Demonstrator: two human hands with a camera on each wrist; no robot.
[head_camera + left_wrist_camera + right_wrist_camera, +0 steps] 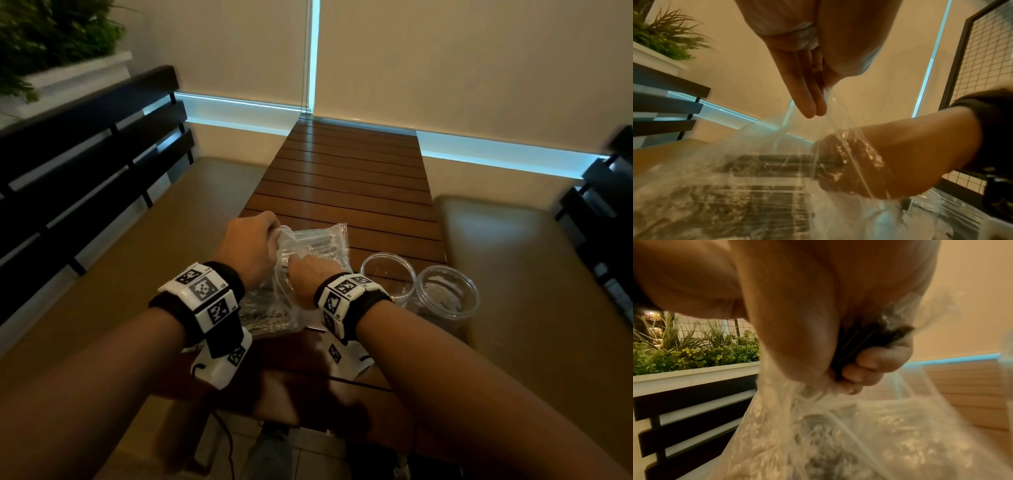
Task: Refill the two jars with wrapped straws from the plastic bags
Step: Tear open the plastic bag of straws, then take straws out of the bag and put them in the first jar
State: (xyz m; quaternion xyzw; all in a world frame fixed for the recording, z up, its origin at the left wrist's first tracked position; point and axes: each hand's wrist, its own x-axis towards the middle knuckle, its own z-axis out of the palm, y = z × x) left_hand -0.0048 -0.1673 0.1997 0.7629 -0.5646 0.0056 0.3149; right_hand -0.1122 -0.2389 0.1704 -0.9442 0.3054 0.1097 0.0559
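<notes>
A clear plastic bag full of dark wrapped straws lies on the slatted wooden table. My left hand pinches the bag's upper edge and lifts it. My right hand is inside the bag's mouth, its fingers curled round a bundle of dark straws. More straws lie inside the bag under the film. Two clear jars stand to the right: the nearer-left jar looks empty, and the right jar shows some pale contents at its bottom.
Padded benches flank the table, with dark slatted backrests. A white planter with green plants stands at far left. The table's far half is bare wood. A cable hangs below my wrists.
</notes>
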